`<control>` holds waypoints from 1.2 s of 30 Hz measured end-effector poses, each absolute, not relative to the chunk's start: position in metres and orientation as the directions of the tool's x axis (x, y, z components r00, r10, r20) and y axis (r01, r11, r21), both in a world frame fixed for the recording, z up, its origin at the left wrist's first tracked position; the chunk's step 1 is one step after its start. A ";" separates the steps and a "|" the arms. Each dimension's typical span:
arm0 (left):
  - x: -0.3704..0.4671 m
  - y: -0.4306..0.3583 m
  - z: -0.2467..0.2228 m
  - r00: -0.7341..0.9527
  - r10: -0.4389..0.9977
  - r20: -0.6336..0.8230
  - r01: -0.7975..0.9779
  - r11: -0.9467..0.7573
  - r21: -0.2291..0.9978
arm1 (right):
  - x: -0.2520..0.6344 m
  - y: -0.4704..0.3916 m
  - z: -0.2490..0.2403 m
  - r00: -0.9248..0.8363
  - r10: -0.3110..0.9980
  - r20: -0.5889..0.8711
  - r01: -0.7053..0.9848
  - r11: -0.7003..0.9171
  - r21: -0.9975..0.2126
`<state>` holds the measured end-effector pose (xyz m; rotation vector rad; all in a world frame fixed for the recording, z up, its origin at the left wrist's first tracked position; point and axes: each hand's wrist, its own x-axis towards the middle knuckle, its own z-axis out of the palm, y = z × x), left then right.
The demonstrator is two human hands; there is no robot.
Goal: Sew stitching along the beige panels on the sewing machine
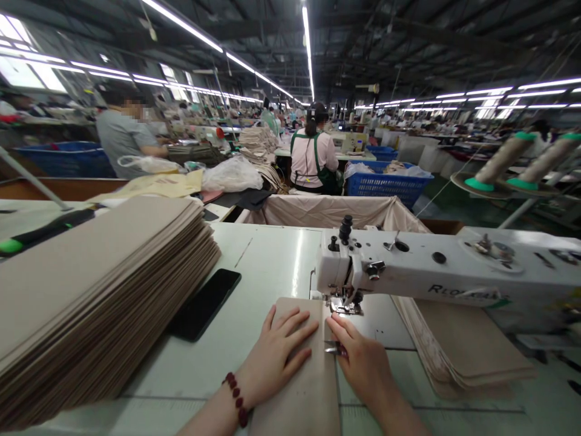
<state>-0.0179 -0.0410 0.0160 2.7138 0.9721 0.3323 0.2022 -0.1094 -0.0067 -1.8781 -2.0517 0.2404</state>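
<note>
Beige panel point(302, 410) lies flat on the pale green table point(272, 254), near the working end of the white sewing machine point(408, 266). Tall stack point(104, 254) of similar pieces at left; smaller pile point(467, 345) beneath the machine arm. Left hand point(281, 345): fingers spread, palm down on the panel, gripping nothing. Right hand point(363, 354): partly curled round small snips point(332, 347), fingertips at the panel's right edge, just beside the presser foot point(345, 308). Step in hand, by my reading: positioning that edge by the foot. Next move would call for material kept flat, edge straight, blades clear. Hidden: snips' handles, needle tip. Cannot tell whether the edge runs under the foot. Panel's near end cut off by the frame.
</note>
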 end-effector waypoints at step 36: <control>-0.020 -0.041 0.020 0.710 0.685 0.161 0.583 -0.701 0.410 | 0.197 -0.108 0.006 -0.031 0.994 0.104 0.945 0.063 -0.320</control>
